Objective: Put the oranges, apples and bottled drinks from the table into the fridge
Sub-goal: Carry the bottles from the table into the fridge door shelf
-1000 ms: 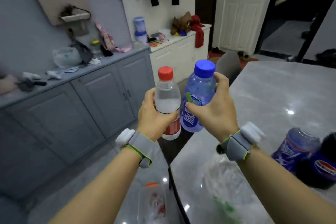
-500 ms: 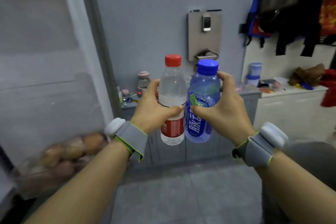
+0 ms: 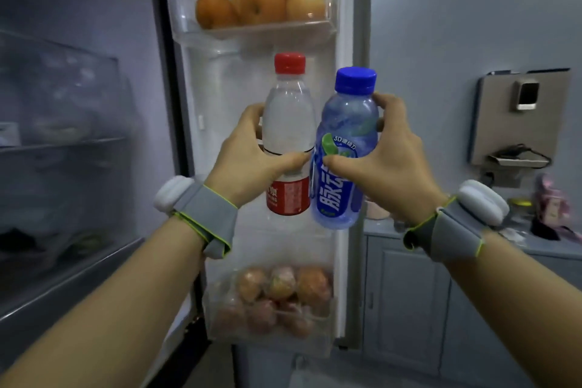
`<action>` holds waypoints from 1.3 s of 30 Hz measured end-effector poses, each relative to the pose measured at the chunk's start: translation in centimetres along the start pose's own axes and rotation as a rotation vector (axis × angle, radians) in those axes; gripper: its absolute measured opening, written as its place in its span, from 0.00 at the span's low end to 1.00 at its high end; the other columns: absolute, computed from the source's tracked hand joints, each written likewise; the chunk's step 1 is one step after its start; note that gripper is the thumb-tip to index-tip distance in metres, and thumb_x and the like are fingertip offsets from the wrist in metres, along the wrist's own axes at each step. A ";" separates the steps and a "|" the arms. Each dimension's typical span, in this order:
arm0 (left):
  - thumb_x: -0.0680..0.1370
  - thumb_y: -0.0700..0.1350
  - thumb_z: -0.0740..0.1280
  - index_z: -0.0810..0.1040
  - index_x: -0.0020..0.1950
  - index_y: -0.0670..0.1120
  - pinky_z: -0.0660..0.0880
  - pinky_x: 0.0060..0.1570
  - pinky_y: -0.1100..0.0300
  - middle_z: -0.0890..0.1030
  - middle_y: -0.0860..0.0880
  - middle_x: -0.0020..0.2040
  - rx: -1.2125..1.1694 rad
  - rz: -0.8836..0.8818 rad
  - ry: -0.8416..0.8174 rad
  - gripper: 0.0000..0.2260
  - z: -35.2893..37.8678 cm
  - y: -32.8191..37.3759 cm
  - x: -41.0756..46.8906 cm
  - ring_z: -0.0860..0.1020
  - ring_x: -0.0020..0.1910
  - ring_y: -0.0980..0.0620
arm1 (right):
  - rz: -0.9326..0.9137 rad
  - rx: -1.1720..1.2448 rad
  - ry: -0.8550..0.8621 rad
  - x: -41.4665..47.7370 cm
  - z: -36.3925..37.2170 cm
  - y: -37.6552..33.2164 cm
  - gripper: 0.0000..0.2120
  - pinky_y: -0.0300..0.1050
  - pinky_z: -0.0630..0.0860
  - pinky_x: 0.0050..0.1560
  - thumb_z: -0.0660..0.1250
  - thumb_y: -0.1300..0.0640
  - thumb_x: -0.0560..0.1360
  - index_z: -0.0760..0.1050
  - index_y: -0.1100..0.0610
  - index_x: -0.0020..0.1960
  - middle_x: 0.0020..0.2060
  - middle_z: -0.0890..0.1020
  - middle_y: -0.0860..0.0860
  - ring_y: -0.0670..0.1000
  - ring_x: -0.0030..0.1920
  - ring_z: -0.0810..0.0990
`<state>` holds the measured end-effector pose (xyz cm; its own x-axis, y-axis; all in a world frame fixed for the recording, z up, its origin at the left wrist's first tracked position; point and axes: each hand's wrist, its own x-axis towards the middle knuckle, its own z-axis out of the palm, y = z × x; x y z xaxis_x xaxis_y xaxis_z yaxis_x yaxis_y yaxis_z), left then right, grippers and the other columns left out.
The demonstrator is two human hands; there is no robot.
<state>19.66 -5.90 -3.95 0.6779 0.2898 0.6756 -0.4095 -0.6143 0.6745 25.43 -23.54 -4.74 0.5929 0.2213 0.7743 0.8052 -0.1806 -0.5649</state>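
My left hand (image 3: pixel 248 161) grips a clear water bottle (image 3: pixel 289 123) with a red cap and red label, held upright. Right beside it, touching, my right hand (image 3: pixel 381 164) grips a blue drink bottle (image 3: pixel 343 148) with a blue cap. Both bottles are raised in front of the open fridge door (image 3: pixel 343 41). Several oranges (image 3: pixel 261 3) lie in the door's upper bin. Several apples (image 3: pixel 277 296) fill the lower door bin. The stretch of door between the two bins sits behind the bottles.
The fridge interior (image 3: pixel 63 148) with glass shelves is at the left, dim and blurred. A grey cabinet (image 3: pixel 409 293) with small items on its top stands at the right, under a wall panel (image 3: pixel 522 113).
The view has swung left from the table and cabinets to the open fridge door. Both hands still hold the two bottles side by side, now raised before the door bins.
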 end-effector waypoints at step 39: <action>0.64 0.53 0.75 0.64 0.64 0.53 0.77 0.50 0.52 0.78 0.48 0.55 0.319 -0.220 0.076 0.33 -6.9 -16.2 10.2 0.78 0.50 0.46 | 0.266 -0.011 -0.243 12.1 20.5 5.7 0.35 0.53 0.80 0.49 0.78 0.54 0.63 0.62 0.55 0.63 0.52 0.75 0.51 0.54 0.48 0.78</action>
<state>29.03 12.06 -5.93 0.6763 0.4863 0.5533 -0.0411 -0.7251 0.6874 37.46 -2.26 -4.43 0.7692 0.3861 0.5091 0.6224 -0.2724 -0.7338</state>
